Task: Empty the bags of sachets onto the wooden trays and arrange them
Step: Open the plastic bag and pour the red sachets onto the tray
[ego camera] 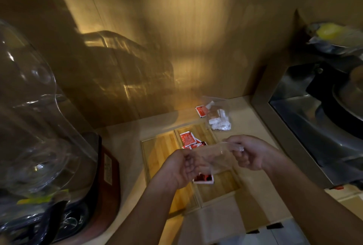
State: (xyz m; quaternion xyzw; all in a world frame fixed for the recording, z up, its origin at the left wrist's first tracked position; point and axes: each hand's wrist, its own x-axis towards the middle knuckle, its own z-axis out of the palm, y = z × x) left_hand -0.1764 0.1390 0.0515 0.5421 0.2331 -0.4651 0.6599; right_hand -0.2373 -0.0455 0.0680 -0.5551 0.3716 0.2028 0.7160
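Two wooden trays lie side by side on the counter, the left tray (161,152) and the right tray (220,187). Red sachets (187,138) rest at the far end of the right tray, and another red sachet (204,179) lies below my hands. My left hand (183,168) and my right hand (249,152) hold a clear plastic bag (216,156) stretched between them above the trays. A second clear bag (218,119) with white and brown sachets sits behind the trays. One red sachet (201,111) lies beside it.
A large clear glass dome (29,117) on a dark wooden base (110,176) stands at the left. A steel appliance (318,115) fills the right side. A wooden wall (176,48) closes the back. The counter's front edge (265,227) is near my forearms.
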